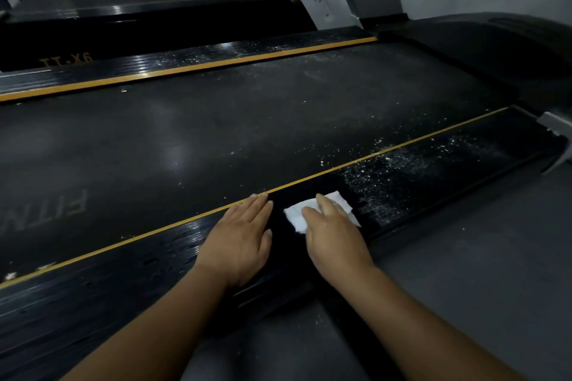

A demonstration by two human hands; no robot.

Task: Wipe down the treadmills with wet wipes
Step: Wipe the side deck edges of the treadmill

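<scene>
Left hand (240,233): flat, fingers straight, resting on the treadmill's near side rail (130,269).
Right hand (332,230): fingers extended, pressing the wet wipe (297,215) onto the rail.
White specks (399,176): on the rail, right of the wipe.

The treadmill's glossy black side rail (123,272), edged by a yellow line beside the dark belt (216,133), stood on the grey floor (464,272). A white wet wipe (298,213) lay on the rail under the right hand (334,232); the left hand (238,235) rested flat just beside it. White specks (387,182) dotted the rail beyond the wipe
</scene>
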